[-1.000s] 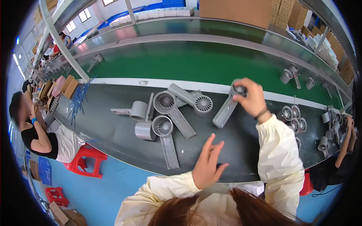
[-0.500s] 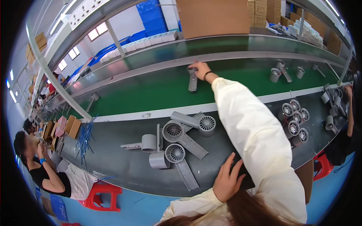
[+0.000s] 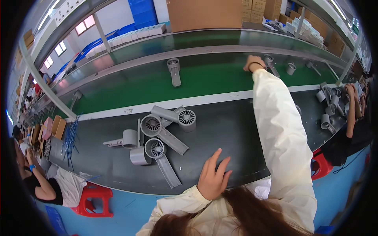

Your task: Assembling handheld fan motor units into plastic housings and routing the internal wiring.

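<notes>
My right arm stretches far over the green conveyor belt. My right hand is beside a grey fan housing with a handle; its fingers are hidden from view. To the left, another grey fan housing with a handle rests on the belt with nothing touching it. My left hand is open, fingers apart, low over the near edge of the dark worktable. Nearest to it is a group of grey fan housings, some with round slotted grilles and long handles.
A short grey cylinder stands on the belt at the right. Blue ties and an open carton lie at the table's left. Co-workers sit on both sides; one person's hand is by a pile of grey parts.
My right hand has let go of the fan housing on the belt and moved right. The view has shifted right. My right forearm now hides most of the round fan units. My left hand stays open.
</notes>
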`<state>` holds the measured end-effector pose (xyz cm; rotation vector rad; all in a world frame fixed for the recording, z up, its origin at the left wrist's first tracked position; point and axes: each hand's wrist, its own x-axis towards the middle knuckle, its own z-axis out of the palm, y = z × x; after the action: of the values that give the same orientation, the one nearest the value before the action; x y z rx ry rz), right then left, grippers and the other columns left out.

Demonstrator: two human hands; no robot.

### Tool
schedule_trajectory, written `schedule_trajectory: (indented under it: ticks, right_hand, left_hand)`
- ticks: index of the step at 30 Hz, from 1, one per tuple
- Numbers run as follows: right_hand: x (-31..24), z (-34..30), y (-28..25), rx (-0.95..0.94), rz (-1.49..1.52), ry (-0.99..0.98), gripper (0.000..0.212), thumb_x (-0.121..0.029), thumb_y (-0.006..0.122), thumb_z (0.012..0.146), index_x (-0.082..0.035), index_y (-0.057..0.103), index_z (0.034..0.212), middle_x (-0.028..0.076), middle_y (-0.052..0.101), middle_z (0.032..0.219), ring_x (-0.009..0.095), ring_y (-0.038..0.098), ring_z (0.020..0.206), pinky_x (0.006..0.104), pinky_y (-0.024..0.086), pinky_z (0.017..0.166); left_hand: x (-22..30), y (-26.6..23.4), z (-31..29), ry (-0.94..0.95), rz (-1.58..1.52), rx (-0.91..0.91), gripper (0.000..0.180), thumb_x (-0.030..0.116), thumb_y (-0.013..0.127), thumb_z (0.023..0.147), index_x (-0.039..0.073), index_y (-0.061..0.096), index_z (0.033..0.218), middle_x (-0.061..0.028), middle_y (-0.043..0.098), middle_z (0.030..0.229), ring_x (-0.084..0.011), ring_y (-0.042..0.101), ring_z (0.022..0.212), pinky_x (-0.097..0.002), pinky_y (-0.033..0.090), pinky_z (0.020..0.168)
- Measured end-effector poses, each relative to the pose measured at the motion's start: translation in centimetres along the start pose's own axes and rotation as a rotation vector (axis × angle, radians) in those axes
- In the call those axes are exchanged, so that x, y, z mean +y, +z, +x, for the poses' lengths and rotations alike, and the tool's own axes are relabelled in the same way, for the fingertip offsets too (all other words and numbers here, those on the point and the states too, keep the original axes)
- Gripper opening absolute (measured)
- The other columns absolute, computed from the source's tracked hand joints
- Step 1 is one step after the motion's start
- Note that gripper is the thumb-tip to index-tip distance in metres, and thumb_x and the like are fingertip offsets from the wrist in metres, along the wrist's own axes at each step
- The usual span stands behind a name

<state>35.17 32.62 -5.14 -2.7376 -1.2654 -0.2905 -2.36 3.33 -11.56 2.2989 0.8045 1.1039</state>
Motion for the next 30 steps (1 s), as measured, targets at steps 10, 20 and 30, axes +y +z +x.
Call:
schedule_trajectory:
  ticks: [10, 20, 30]
  right_hand:
    - [1.8, -1.5, 2.5, 0.052, -0.006, -0.262, 0.020, -0.009, 0.065, 0.083, -0.004, 0.069, 0.101, 0.021, 0.069, 0.104, 0.036, 0.069, 0.095, 0.0427, 0.057, 0.078]
    - [2.2, -2.9, 2.8, 0.291, 0.356, -0.202, 0.028, -0.019, 0.081, 0.067, -0.007, 0.062, 0.083, 0.017, 0.070, 0.084, 0.037, 0.067, 0.085, 0.0464, 0.053, 0.074]
    - [-2.2, -7.9, -0.9, -0.006, 0.792, -0.729, 0.023, -0.008, 0.075, 0.058, -0.007, 0.067, 0.079, 0.007, 0.066, 0.070, 0.021, 0.067, 0.070, 0.0312, 0.054, 0.068]
  left_hand:
    - [0.1, -0.4, 0.7, -0.033, 0.047, 0.139, 0.044, 0.002, 0.074, 0.073, 0.002, 0.062, 0.115, -0.0213, 0.048, 0.134, -0.0385, 0.054, 0.112, -0.0430, 0.046, 0.093]
    - [0.3, -5.7, 0.4, -0.266, 0.686, 0.301, 0.062, 0.015, 0.081, 0.067, 0.008, 0.056, 0.124, -0.0204, 0.040, 0.141, -0.0449, 0.040, 0.122, -0.0539, 0.034, 0.099]
    - [-4.7, -7.9, 0.6, -0.264, 0.969, -0.003, 0.066, 0.034, 0.080, 0.069, 0.034, 0.055, 0.130, -0.0083, 0.027, 0.155, -0.0424, 0.029, 0.136, -0.0638, 0.026, 0.105]
